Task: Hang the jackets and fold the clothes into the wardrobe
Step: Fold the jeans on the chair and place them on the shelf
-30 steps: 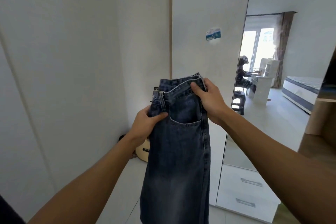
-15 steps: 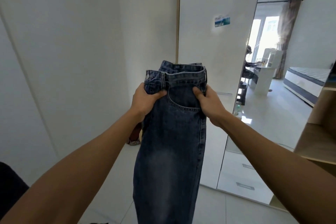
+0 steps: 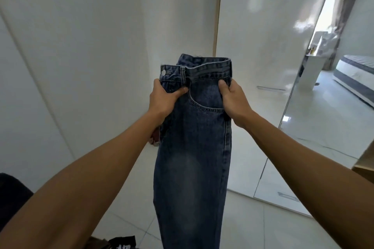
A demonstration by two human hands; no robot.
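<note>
A pair of dark blue jeans point(image 3: 192, 157), folded lengthwise, hangs straight down in front of me at the centre of the view. My left hand point(image 3: 165, 99) grips the jeans just under the waistband on the button side. My right hand point(image 3: 232, 101) grips the opposite edge beside the front pocket. The waistband stands upright above both hands, and the legs run down out of view at the bottom.
A white wardrobe door point(image 3: 263, 66) with a blue sticker stands right of centre, next to a mirrored door point(image 3: 334, 97) reflecting a bed. A wooden shelf edge point(image 3: 364, 166) shows at far right. Dark clothing point(image 3: 123, 242) lies on the tiled floor.
Both hands have slid down from the waistband's top to just under it. The view has tilted down and closer, and the jeans now hang squarer in front of me.
</note>
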